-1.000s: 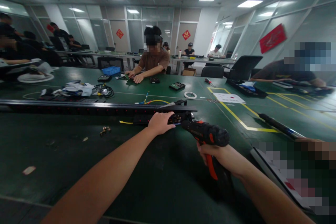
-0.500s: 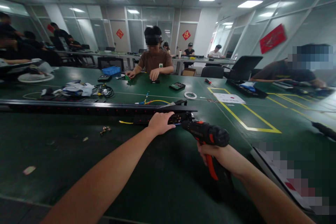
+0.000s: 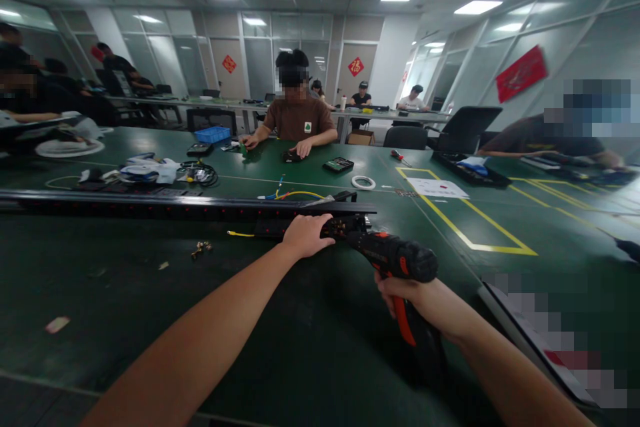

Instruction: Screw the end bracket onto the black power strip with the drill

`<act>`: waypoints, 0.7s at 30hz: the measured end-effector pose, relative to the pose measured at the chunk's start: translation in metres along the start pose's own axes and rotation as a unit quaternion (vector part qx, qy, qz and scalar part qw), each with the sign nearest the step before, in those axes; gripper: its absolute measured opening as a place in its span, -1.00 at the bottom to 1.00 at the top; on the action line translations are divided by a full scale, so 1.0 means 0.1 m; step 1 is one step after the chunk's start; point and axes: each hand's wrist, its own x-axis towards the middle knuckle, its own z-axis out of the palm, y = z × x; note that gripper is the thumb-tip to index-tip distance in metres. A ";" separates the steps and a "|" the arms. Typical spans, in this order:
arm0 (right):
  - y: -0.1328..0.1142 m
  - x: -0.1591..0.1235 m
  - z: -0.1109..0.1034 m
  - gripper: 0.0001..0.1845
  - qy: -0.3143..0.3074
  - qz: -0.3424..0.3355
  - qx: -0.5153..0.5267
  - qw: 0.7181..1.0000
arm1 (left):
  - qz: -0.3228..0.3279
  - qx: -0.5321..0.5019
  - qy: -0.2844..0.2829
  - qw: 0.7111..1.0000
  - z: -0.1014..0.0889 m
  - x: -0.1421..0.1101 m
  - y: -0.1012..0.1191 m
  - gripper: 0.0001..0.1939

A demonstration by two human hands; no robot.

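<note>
My right hand [image 3: 407,287] is wrapped round the handle of a black and orange cordless drill [image 3: 395,255]. The drill's front points left at a black housing [image 3: 270,227] with brass-coloured terminals [image 3: 341,227] at its right end. My left hand [image 3: 307,235] grips this housing, fingers over it and thumb stretched toward the terminals. Just behind lies a long black metal rail [image 3: 190,205] with red marks along it. A yellow wire [image 3: 241,233] sticks out at the housing's left. The drill's tip and my left fingertips are partly hidden.
Small brass screws [image 3: 201,249] lie loose on the green table [image 3: 280,333]. Behind the rail are coiled cables [image 3: 203,173], a white tape roll [image 3: 363,182] and a screwdriver [image 3: 399,156]. A co-worker [image 3: 300,113] sits opposite. A pixelated flat board [image 3: 545,347] lies at right.
My hands and the drill stay almost in place. The co-worker opposite has shifted a hand slightly to the right, showing more of a small dark object.
</note>
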 end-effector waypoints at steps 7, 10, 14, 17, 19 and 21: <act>0.02 0.00 0.00 -0.81 0.007 -0.002 0.018 1.000 | -0.003 0.001 0.006 1.000 -0.01 0.00 0.01 -0.29; 0.02 0.00 0.00 -0.80 0.012 0.001 0.017 1.000 | -0.001 0.004 0.013 1.000 -0.02 -0.01 0.02 -0.32; 0.01 0.00 0.00 -0.77 0.017 0.006 0.013 1.000 | -0.005 0.003 0.008 1.000 -0.03 -0.01 0.03 -0.33; 0.01 0.00 0.00 -0.76 0.015 0.007 0.017 1.000 | -0.005 0.001 0.007 1.000 -0.03 0.00 0.03 -0.33; 0.01 0.00 0.00 -0.76 0.017 0.010 0.021 1.000 | -0.007 0.001 0.006 1.000 -0.03 0.00 0.03 -0.32; 0.01 0.00 0.00 -0.75 0.021 0.013 0.022 0.999 | -0.008 0.001 0.003 1.000 -0.02 0.00 0.02 -0.31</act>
